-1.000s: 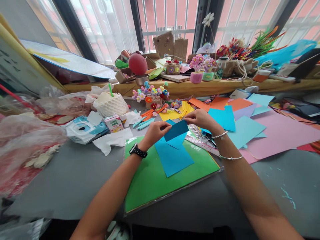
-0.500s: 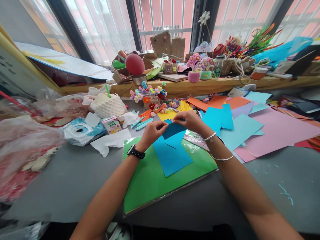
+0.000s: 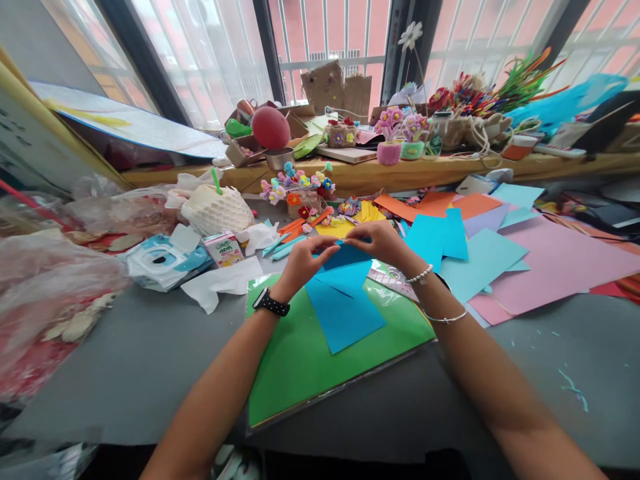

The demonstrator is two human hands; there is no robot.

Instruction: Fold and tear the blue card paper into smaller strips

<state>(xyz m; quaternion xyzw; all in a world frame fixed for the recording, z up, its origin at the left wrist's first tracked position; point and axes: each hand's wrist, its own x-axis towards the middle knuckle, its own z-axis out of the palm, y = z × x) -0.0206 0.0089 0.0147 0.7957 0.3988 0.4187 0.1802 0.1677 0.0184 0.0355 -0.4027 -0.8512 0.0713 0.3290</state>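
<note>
Both hands pinch the far edge of a sheet of blue paper [image 3: 345, 259], held up over the table. My left hand [image 3: 311, 259], with a dark watch on the wrist, grips it from the left. My right hand [image 3: 376, 241] pinches the same edge close by, fingers bent. Beneath lie more blue sheets [image 3: 345, 320], partly overlapping, on a green paper pack [image 3: 285, 380] in a clear sleeve. A pink ruler-like strip [image 3: 393, 279] shows partly under my right wrist.
On the right are loose blue sheets [image 3: 427, 237], light blue paper [image 3: 485, 260] and pink paper [image 3: 565, 260]. A wipes pack [image 3: 165, 263], a small carton [image 3: 225, 250] and tissue [image 3: 225, 280] lie left. Behind stand pipe-cleaner flowers [image 3: 303, 187] and a crowded sill [image 3: 345, 175].
My left hand has shifted slightly to the right along the paper's edge, its fingers now nearer the right hand's. The right hand has barely moved.
</note>
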